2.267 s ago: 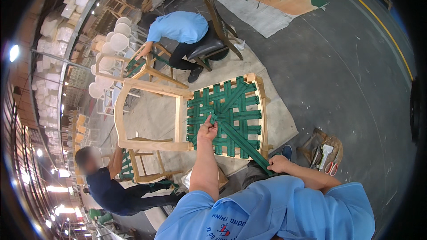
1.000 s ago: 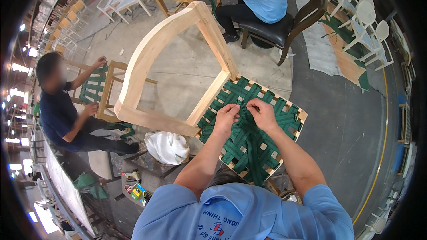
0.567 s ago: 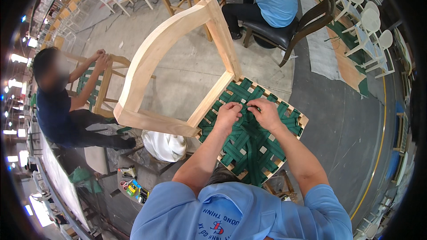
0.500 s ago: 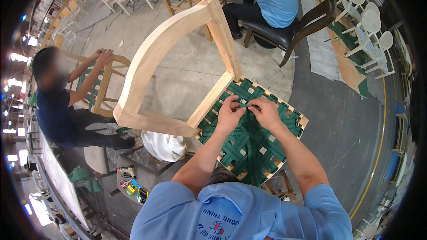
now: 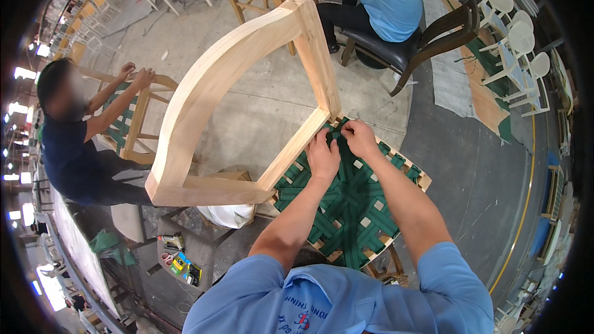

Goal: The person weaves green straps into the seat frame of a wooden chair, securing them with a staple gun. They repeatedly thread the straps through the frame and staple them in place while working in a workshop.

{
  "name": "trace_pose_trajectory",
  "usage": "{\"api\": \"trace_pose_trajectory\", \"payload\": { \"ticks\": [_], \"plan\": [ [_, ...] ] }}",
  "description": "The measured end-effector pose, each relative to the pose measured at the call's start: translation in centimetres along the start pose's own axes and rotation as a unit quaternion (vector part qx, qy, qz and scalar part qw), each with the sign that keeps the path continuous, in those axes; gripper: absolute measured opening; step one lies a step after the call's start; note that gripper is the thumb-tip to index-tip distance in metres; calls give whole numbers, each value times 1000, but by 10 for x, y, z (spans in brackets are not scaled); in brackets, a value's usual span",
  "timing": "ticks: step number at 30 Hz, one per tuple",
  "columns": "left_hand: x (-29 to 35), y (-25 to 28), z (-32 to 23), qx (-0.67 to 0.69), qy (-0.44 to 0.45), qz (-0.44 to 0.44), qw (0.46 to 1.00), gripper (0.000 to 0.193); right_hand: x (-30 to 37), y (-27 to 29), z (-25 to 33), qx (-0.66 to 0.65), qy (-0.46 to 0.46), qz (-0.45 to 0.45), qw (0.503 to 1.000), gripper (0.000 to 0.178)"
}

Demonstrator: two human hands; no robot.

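Note:
A pale wooden chair frame stands in front of me, its open curved backrest rising on the far left. Crisscrossed green webbing covers its seat, with bare wood along the rim. At the seat's back edge, close to the backrest, my left hand grips a green webbing strap with bent fingers. Just to its right my right hand pinches the same strap between thumb and fingers. My fingers partly hide the strap there.
A stapler, scissors and small packages lie on a grey seat at lower left. One person works on another chair at left; another sits on a dark chair ahead. White chairs stand far right.
Both hands have moved away from me along the webbing, from inside the seat toward its back edge by the backrest. My view has shifted slightly.

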State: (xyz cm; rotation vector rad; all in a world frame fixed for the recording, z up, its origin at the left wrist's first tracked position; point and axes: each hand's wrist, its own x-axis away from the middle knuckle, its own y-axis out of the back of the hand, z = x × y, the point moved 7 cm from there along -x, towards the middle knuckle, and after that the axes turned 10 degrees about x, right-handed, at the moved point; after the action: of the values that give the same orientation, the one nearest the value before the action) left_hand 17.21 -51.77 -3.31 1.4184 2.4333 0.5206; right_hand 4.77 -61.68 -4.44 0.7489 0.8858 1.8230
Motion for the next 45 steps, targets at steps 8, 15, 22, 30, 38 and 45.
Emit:
{"api": "trace_pose_trajectory", "payload": {
  "ticks": [8, 15, 22, 30, 38, 45],
  "plan": [
    [29, -24, 29, -233, -87, 175, 953, 62, -15, -29, 5, 58, -43, -33, 997, 14],
    [18, -32, 31, -262, -84, 151, 949, 62, -18, -23, -3, 33, -37, -78, 996, 11],
    [13, -34, 30, -277, -76, 137, 948, 62, -20, -23, -5, 29, -41, -97, 994, 11],
    [15, -31, 33, -298, -70, 156, 939, 65, -27, -28, -1, 49, -46, -49, 997, 11],
    [16, -58, 22, -358, -95, 166, 914, 68, 17, 6, -57, -286, -141, -76, 945, 27],
    [33, -68, 33, -422, -131, 147, 885, 66, 352, 57, -175, -407, -317, -341, 786, 17]
  ]
}}
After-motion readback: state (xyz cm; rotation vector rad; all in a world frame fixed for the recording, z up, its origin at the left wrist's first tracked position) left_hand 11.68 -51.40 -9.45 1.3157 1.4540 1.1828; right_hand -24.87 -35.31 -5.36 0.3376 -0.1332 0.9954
